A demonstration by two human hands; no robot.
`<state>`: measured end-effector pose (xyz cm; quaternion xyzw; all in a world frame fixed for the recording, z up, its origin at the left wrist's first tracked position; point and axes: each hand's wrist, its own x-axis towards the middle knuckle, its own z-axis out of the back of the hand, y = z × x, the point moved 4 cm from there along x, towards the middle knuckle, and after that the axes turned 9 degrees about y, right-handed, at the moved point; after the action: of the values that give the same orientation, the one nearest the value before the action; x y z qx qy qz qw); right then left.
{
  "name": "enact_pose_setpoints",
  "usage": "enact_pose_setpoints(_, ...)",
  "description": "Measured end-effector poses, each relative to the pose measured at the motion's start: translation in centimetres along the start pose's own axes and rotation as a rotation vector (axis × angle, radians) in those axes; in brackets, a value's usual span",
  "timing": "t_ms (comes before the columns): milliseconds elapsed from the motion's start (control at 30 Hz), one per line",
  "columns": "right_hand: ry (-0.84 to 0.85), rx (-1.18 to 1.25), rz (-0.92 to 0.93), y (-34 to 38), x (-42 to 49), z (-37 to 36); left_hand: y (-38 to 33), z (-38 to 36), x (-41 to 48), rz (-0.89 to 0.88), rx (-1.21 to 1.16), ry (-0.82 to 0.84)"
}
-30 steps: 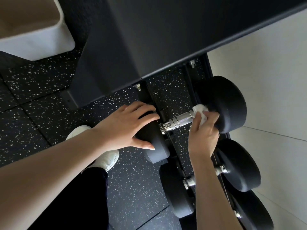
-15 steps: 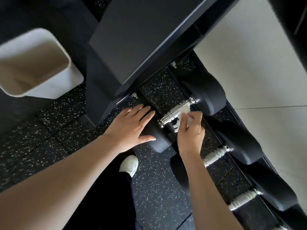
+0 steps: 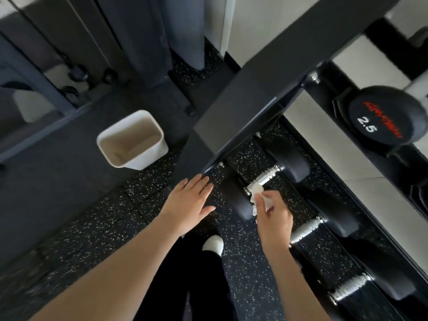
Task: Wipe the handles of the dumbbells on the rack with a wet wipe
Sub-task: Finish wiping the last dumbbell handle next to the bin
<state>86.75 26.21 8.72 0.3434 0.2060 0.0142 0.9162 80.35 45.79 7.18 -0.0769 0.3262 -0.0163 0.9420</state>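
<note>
In the head view, the right hand [image 3: 274, 214] pinches the wet wipe [image 3: 256, 193] between thumb and fingers and presses it on the near end of the metal handle [image 3: 264, 178] of the first dumbbell [image 3: 294, 165] on the low rack [image 3: 243, 107], I think to rub the grip there. The left hand [image 3: 190, 200] hangs just beside this dumbbell, fingers straight and a little spread, holding nothing, perhaps ready to steady the weight. A white bin [image 3: 132, 142] stands near on the floor, probably for the used wipe.
</note>
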Motion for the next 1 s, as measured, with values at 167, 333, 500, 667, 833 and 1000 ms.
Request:
enact_pose_setpoints(167, 0.083, 0.054, 0.075, 6.5, -1.6, -2.0, 4.7, 1.4, -4.6, 0.134, -0.124, -0.05)
enact_pose_setpoints(333, 0.205, 0.025, 0.127, 12.5, -1.6, -5.7, 10.0, 2.7, -7.9, 0.251, -0.224, -0.122)
enact_pose_setpoints(500, 0.249, -0.018, 0.184, 19.8, -0.6, -10.6, 17.4, 2.8, -10.0, 0.322, -0.275, -0.156)
enact_pose_setpoints(667, 0.29, -0.056, 0.171, 26.6, 1.5, -17.6, 26.3, 3.8, -11.7, 0.299, -0.295, -0.21)
enact_pose_setpoints(833, 0.298, -0.097, 0.123, 32.2, 3.2, -23.6, 35.1, 4.9, -13.4, 0.324, -0.271, -0.242)
enact_pose_setpoints(1000, 0.355, -0.061, 0.015, 34.5, 5.9, -28.4, 40.4, 5.3, -13.4, 0.34, -0.25, -0.228)
